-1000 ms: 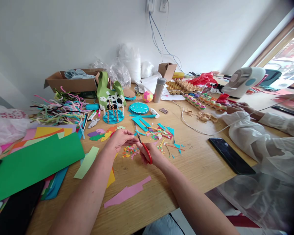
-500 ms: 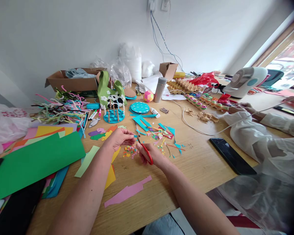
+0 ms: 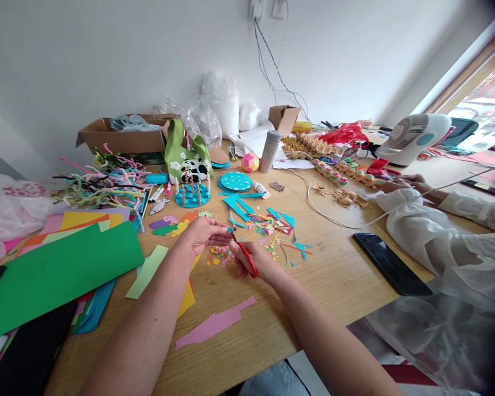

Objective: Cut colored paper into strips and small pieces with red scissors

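Observation:
My right hand (image 3: 249, 259) grips red-handled scissors (image 3: 247, 257), their blades pointing up and left toward my other hand. My left hand (image 3: 208, 232) is closed in a pinch at the blade tips, on a tiny blue paper piece (image 3: 230, 229) mostly hidden by the fingers. Under and beside the hands lie small paper snippets (image 3: 219, 254) in several colours. Blue paper offcuts (image 3: 240, 208) and mixed scraps are spread just beyond. Paper fish cutouts (image 3: 164, 224) in purple, green, orange and yellow lie behind my left wrist. A pink paper strip (image 3: 216, 324) rests between my forearms.
Green paper sheets (image 3: 66, 275) and other coloured sheets cover the left side. Pipe cleaners (image 3: 107, 181), a green panda bag (image 3: 188, 159) and a grey bottle (image 3: 270, 151) stand behind. On the right are a phone (image 3: 390, 261), a white cable and another person's white sleeve (image 3: 408, 220).
The fingers of my left hand have shifted slightly at the scissor tips. The scissors stay in almost the same place. At right, the other person's hand near the fan has moved out of sight.

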Demonstrator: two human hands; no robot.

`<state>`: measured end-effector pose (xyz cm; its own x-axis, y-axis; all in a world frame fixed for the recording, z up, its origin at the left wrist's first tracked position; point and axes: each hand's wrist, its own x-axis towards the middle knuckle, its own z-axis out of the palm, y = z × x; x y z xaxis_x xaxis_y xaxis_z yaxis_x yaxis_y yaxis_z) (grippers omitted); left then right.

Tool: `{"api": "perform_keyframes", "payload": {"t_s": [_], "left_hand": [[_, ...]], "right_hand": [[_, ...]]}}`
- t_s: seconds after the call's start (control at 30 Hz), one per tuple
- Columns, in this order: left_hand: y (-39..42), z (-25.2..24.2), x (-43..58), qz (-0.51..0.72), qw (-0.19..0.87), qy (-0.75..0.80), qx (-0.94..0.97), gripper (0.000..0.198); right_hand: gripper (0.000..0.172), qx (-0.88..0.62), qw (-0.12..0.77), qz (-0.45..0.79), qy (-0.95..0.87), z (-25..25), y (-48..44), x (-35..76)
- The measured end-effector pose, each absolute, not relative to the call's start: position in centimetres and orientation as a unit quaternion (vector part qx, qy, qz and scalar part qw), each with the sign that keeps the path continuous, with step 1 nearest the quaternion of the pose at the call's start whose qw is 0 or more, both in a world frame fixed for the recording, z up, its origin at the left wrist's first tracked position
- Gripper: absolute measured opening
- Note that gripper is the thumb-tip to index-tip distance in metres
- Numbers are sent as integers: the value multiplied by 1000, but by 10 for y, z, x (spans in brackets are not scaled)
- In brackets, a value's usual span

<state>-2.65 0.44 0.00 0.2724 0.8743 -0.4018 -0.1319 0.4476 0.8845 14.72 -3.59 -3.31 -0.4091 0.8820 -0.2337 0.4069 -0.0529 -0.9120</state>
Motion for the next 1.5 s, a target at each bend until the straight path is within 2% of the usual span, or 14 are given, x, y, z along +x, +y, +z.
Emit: {"api": "perform_keyframes", "payload": {"t_s": [0.87, 1.17, 1.5], "left_hand": [[6, 0, -25, 361, 706, 486, 367, 4], [6, -1, -28, 358, 703, 488, 374, 8], [3, 4, -33, 333, 676, 493, 435, 24]], "right_hand": [[52, -501, 236, 563, -613, -31, -36, 144], [51, -514, 228, 547, -620, -25, -39, 144], [58, -516, 221, 527, -638, -24, -40, 145]]}}
